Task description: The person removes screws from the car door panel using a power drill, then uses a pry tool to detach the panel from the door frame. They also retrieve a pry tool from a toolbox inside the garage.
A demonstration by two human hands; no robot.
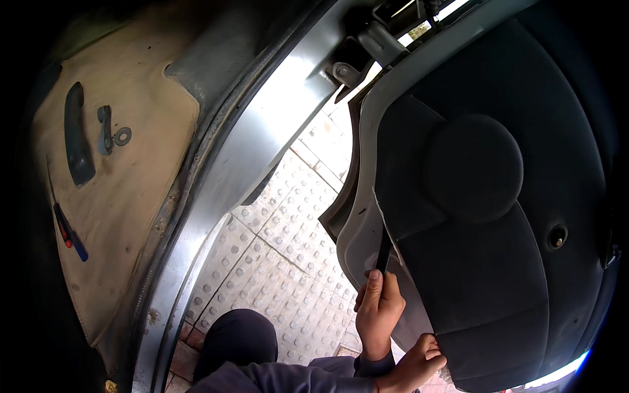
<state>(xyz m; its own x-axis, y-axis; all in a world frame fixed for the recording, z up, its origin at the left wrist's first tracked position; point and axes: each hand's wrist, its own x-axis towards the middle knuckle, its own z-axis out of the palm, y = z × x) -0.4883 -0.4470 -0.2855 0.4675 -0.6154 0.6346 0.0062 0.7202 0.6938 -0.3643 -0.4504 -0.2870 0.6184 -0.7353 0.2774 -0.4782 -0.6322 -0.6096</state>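
A dark door trim panel (472, 275) with a round speaker cover (475, 167) lies on the inner side of an open car door. My right hand (379, 311) is wrapped round a flat black pry tool (384, 252), thumb along it. The tool's far end lies at the gap between the panel's near-left edge and the pale metal door frame (368, 242); its tip is hidden. Below and to the right, my left hand (416, 363) has its fingers closed on the lower edge of the panel. My left forearm (295, 378) crosses in front of the right one.
On the tan floor covering (144, 157) at left lie a dark pull handle (78, 137), a window crank (105, 131), a grey ring (122, 136) and two screwdrivers (69, 236). A silver door sill (262, 111) runs between car and door. Studded paving (275, 262) shows below.
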